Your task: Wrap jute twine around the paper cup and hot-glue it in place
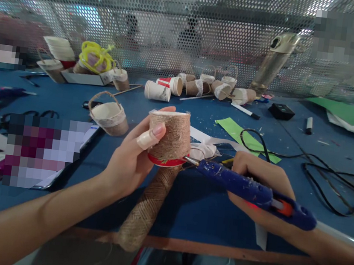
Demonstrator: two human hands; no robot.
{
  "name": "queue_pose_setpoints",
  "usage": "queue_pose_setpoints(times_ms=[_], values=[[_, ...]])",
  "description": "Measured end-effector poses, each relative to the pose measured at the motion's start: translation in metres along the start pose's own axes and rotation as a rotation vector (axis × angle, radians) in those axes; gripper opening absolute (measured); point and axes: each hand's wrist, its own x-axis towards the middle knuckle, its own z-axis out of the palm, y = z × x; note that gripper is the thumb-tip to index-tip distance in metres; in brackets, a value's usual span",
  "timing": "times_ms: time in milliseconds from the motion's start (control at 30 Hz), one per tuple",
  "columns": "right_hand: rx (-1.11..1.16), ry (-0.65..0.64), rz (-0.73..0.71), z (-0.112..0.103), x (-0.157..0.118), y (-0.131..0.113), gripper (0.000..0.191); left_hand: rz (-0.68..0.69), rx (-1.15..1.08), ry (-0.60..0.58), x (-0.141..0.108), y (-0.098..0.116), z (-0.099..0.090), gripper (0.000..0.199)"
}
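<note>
My left hand [137,151] is wrapped round a paper cup [170,135] covered in twine, with a bare red band showing at its lower end. A bandage [147,140] circles the thumb. In my right hand [260,177] is a blue glue gun [238,184], its metal nozzle touching or nearly touching the cup at the lower right, where the twine meets the red band. Below the cup a roll of twine [150,206] lies across the table's front edge. Bunched white lace [205,150] sits just behind the nozzle.
A small lace-trimmed basket [109,118] and a phone [63,161] stand to the left. Paper cups [158,91] and several finished baskets [198,88] line the back by the perforated metal screen [157,31]. Green paper [247,137] and a black cord [333,199] lie right, a bottle [270,66] behind.
</note>
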Motion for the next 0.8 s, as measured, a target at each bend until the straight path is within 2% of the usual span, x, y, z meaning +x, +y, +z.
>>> queue_pose_setpoints(times_ms=[133, 433, 667, 800], values=[[-0.038, 0.023, -0.008, 0.0005, -0.0004, -0.0026, 0.027, 0.046, 0.007, -0.015, -0.0006, -0.0019, -0.0005, 0.04], [-0.027, -0.032, -0.11, -0.0018, -0.0041, 0.002, 0.03, 0.103, 0.049, -0.015, -0.0025, -0.0028, 0.0034, 0.039], [-0.104, 0.055, -0.094, -0.0006, -0.0031, -0.0009, 0.029, 0.132, -0.007, -0.019, 0.0007, -0.005, -0.001, 0.038], [-0.148, 0.052, -0.104, -0.0017, -0.0017, -0.0008, 0.03, 0.145, -0.019, -0.003, 0.0014, -0.0057, -0.0017, 0.039]])
